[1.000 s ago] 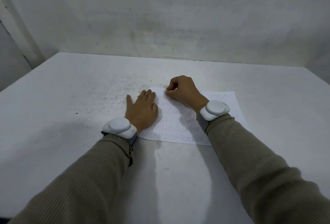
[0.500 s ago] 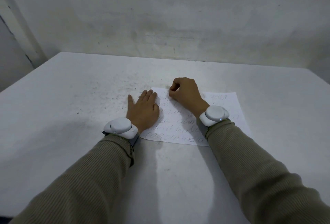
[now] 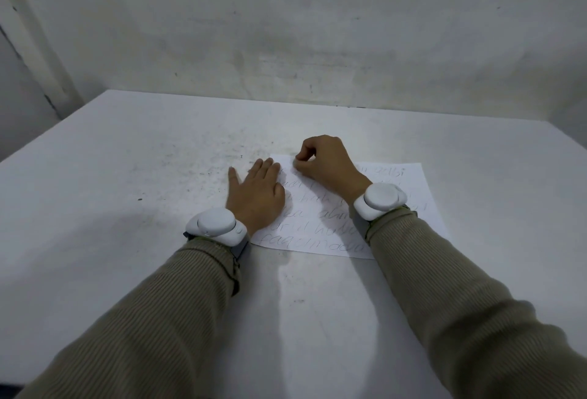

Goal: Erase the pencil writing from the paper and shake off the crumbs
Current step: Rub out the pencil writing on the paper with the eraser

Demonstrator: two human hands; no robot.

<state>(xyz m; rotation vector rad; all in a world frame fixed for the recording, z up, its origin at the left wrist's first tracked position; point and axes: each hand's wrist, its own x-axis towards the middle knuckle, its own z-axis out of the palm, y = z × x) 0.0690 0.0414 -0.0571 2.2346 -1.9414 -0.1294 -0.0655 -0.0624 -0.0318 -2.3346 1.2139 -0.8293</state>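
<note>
Head view: the paper (image 3: 422, 208) lies flat on the white table (image 3: 127, 208), near its middle, right in front of the person. The left hand (image 3: 254, 198) presses on the sheet's left edge, fingers straight and close together, thumb splayed onto the table. The right hand (image 3: 327, 166) is curled at the top-left corner, thumb and forefinger pinched on what looks like a small eraser (image 3: 297, 161), hard to make out. Pencil writing (image 3: 317, 243) on the lower lines is plainly readable, so I'd call this early going: most of the rubbing is left, and the shake-off not begun. Dark specks (image 3: 190, 169) dot the table alongside.
</note>
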